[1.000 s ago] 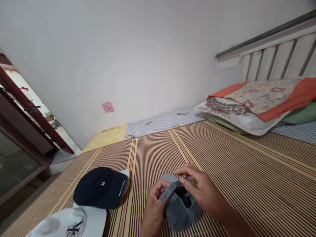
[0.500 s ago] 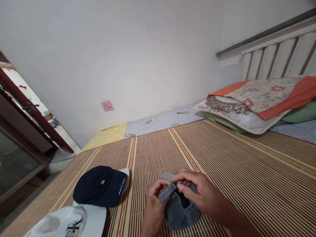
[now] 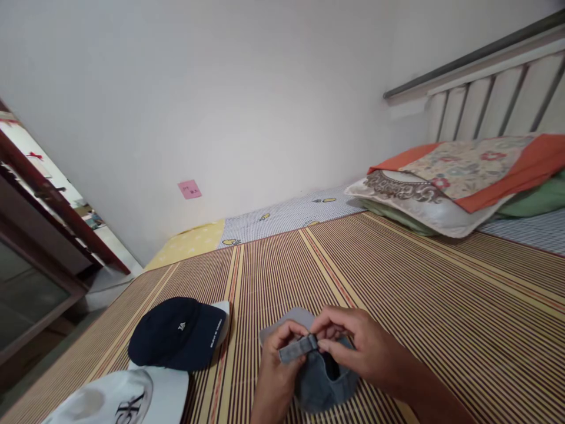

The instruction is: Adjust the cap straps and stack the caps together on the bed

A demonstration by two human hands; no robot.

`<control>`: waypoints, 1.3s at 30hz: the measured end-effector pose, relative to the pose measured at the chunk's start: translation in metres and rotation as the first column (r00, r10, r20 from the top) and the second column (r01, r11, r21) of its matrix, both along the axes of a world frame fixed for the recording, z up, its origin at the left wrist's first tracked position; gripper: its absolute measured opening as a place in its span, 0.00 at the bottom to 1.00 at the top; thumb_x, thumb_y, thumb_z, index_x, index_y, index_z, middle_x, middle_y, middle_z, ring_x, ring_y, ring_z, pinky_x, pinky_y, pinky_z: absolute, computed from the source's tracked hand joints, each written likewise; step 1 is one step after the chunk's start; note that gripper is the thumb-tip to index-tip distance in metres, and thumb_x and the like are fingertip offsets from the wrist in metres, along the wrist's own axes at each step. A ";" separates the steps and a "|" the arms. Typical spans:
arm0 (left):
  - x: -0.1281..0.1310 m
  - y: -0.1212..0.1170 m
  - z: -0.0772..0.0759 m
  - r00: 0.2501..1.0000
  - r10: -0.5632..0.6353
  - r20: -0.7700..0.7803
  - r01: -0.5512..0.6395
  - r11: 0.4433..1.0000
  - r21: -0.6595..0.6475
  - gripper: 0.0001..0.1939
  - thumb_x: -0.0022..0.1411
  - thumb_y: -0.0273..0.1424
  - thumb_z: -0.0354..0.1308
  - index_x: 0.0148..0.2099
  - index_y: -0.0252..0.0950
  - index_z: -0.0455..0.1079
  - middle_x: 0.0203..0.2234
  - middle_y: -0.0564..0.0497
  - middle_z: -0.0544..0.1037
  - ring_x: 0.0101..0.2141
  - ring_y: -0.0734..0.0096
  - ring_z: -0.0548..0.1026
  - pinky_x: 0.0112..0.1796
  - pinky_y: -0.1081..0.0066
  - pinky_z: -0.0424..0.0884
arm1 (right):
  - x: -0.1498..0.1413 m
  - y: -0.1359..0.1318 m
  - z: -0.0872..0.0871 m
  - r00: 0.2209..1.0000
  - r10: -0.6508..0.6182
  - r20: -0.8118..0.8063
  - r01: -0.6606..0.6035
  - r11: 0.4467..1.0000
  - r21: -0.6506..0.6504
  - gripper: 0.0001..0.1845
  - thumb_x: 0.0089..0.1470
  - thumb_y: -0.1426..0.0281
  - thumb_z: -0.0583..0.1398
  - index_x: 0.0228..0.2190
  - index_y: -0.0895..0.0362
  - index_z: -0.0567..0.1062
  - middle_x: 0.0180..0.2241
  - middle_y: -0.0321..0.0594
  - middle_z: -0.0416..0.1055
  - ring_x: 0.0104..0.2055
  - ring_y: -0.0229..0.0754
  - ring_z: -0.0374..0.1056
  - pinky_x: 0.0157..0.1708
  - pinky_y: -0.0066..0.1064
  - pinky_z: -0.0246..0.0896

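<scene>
A grey-blue denim cap [image 3: 315, 386] lies under my hands at the bottom middle, its back opening towards me and its paler brim [image 3: 293, 318] pointing away. My left hand [image 3: 278, 365] pinches the cap's adjustment strap [image 3: 293, 351], whose loose end sticks out over the thumb. At the buckle [image 3: 313, 340] the fingertips of my right hand [image 3: 348, 338] are closed on the strap's other side. The fingers partly hide the buckle. To the left rest a navy cap [image 3: 170, 333] with small white lettering and a white cap [image 3: 106, 397] with black letters, the navy one overlapping the white brim.
A striped bamboo mat [image 3: 265, 277] covers the bed. Pillows [image 3: 424, 206] with an orange floral cover [image 3: 472, 168] are piled at the right, by a white slatted headboard [image 3: 498, 94]. A pink note [image 3: 189, 189] sticks to the wall. A doorway opens at the far left.
The strap between my hands has turned flatter, and its buckle has shifted slightly down. Both hands keep their hold on it. The view has moved a little; the other caps stay put.
</scene>
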State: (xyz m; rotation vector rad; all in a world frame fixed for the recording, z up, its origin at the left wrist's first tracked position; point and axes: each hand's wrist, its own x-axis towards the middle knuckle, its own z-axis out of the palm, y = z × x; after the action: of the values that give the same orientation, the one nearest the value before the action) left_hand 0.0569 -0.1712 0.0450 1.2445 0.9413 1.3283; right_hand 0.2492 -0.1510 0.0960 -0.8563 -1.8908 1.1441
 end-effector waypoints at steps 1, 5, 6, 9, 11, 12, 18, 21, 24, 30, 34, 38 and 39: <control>0.001 0.000 0.000 1.000 0.001 0.015 -0.001 1.000 0.000 0.18 0.52 0.43 0.74 0.34 0.36 0.74 0.26 0.55 0.71 0.28 0.75 0.66 0.31 0.76 0.60 | 0.000 0.000 -0.001 1.000 0.003 -0.003 -0.003 1.000 -0.013 0.11 0.53 0.78 0.60 0.35 0.52 0.79 0.34 0.32 0.78 0.38 0.39 0.74 0.40 0.30 0.67; 0.008 -0.001 0.008 1.000 0.018 0.015 -0.018 1.000 -0.001 0.19 0.54 0.44 0.73 0.40 0.38 0.74 0.28 0.54 0.72 0.31 0.71 0.69 0.34 0.74 0.65 | -0.002 -0.002 -0.003 1.000 -0.004 -0.010 0.004 0.999 -0.032 0.12 0.53 0.78 0.61 0.38 0.52 0.79 0.36 0.34 0.79 0.39 0.41 0.76 0.42 0.31 0.69; 0.008 -0.002 0.011 1.000 0.005 -0.015 -0.005 1.000 0.004 0.18 0.56 0.44 0.71 0.43 0.38 0.75 0.30 0.53 0.74 0.33 0.69 0.71 0.37 0.72 0.67 | -0.002 -0.002 -0.003 1.000 -0.006 -0.012 0.005 0.999 -0.032 0.12 0.54 0.77 0.61 0.38 0.52 0.80 0.37 0.34 0.80 0.40 0.41 0.76 0.43 0.32 0.69; 0.007 -0.006 0.019 0.987 -0.102 -0.122 0.104 0.995 0.013 0.16 0.64 0.43 0.65 0.49 0.40 0.77 0.36 0.50 0.77 0.38 0.64 0.74 0.46 0.66 0.69 | 0.000 -0.002 -0.001 1.000 0.008 -0.015 -0.008 0.999 -0.042 0.11 0.55 0.76 0.61 0.37 0.52 0.81 0.37 0.36 0.80 0.40 0.42 0.76 0.42 0.32 0.68; 0.006 -0.008 0.021 0.975 -0.143 -0.172 0.146 0.989 0.004 0.14 0.67 0.43 0.61 0.47 0.39 0.77 0.36 0.49 0.78 0.40 0.63 0.74 0.45 0.66 0.69 | 0.002 -0.002 0.001 1.000 0.015 -0.013 -0.015 0.999 -0.032 0.11 0.56 0.76 0.60 0.37 0.52 0.81 0.36 0.37 0.80 0.40 0.42 0.75 0.41 0.32 0.66; 0.005 -0.008 0.021 0.970 -0.136 -0.200 0.140 0.990 0.005 0.15 0.68 0.44 0.59 0.45 0.39 0.77 0.35 0.49 0.78 0.39 0.63 0.74 0.43 0.68 0.69 | 0.003 -0.002 0.001 1.000 0.018 -0.009 -0.018 1.000 -0.015 0.12 0.56 0.76 0.60 0.37 0.52 0.81 0.36 0.37 0.79 0.40 0.42 0.74 0.40 0.32 0.66; 0.009 -0.005 0.012 0.938 0.145 -0.314 -0.107 0.985 0.137 0.16 0.69 0.42 0.59 0.33 0.37 0.73 0.27 0.53 0.73 0.31 0.68 0.70 0.35 0.72 0.66 | -0.004 -0.001 -0.001 0.996 -0.074 -0.045 0.078 0.992 0.096 0.09 0.62 0.72 0.58 0.38 0.53 0.79 0.37 0.38 0.77 0.40 0.41 0.73 0.41 0.32 0.66; 0.013 -0.004 0.012 0.872 0.301 -0.386 -0.227 0.948 0.225 0.14 0.70 0.41 0.56 0.35 0.39 0.74 0.28 0.52 0.76 0.31 0.66 0.72 0.35 0.71 0.66 | -0.012 -0.002 -0.004 0.983 -0.162 -0.086 0.162 0.987 -0.016 0.06 0.62 0.66 0.60 0.33 0.54 0.74 0.29 0.34 0.73 0.31 0.39 0.69 0.31 0.29 0.63; 0.018 -0.005 0.014 0.797 0.438 -0.417 -0.326 0.892 0.314 0.11 0.69 0.37 0.56 0.35 0.40 0.74 0.27 0.53 0.76 0.31 0.65 0.74 0.35 0.70 0.65 | -0.018 -0.003 -0.008 0.985 -0.143 -0.099 0.130 0.983 -0.130 0.09 0.57 0.65 0.63 0.28 0.55 0.71 0.23 0.30 0.66 0.25 0.36 0.64 0.25 0.27 0.58; 0.025 -0.008 0.010 0.744 0.571 -0.348 -0.443 0.811 0.383 0.08 0.68 0.33 0.57 0.36 0.42 0.75 0.27 0.53 0.76 0.28 0.65 0.73 0.33 0.69 0.64 | -0.025 0.000 -0.016 0.971 -0.118 -0.207 0.068 0.970 -0.234 0.10 0.56 0.64 0.63 0.27 0.55 0.74 0.22 0.33 0.70 0.24 0.36 0.65 0.25 0.27 0.62; 0.025 -0.008 0.010 0.737 0.549 -0.394 -0.412 0.827 0.382 0.10 0.70 0.35 0.54 0.38 0.42 0.75 0.28 0.52 0.77 0.29 0.64 0.73 0.34 0.69 0.66 | -0.028 0.003 -0.019 0.969 -0.132 -0.208 0.074 0.962 -0.263 0.09 0.54 0.64 0.63 0.25 0.54 0.71 0.20 0.31 0.68 0.23 0.35 0.63 0.24 0.27 0.59; 0.029 -0.010 0.016 0.757 0.525 -0.390 -0.399 0.843 0.361 0.12 0.72 0.34 0.52 0.39 0.42 0.75 0.30 0.52 0.77 0.31 0.64 0.74 0.36 0.69 0.68 | -0.030 0.003 -0.021 0.963 -0.143 -0.229 0.079 0.961 -0.265 0.09 0.54 0.64 0.61 0.25 0.54 0.69 0.21 0.30 0.66 0.23 0.35 0.61 0.25 0.27 0.58; 0.031 -0.010 0.017 0.766 0.521 -0.378 -0.399 0.845 0.356 0.12 0.72 0.34 0.52 0.38 0.41 0.75 0.30 0.51 0.77 0.32 0.64 0.74 0.37 0.68 0.68 | -0.031 0.004 -0.021 0.961 -0.147 -0.233 0.084 0.962 -0.261 0.09 0.54 0.64 0.61 0.25 0.54 0.68 0.20 0.29 0.65 0.23 0.35 0.61 0.25 0.27 0.57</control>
State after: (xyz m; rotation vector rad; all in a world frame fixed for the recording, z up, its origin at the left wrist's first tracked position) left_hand 0.0876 -0.1817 0.0621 1.6436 1.5360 1.6081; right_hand 0.2185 -0.1472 0.0748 -0.8981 -1.4927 1.3667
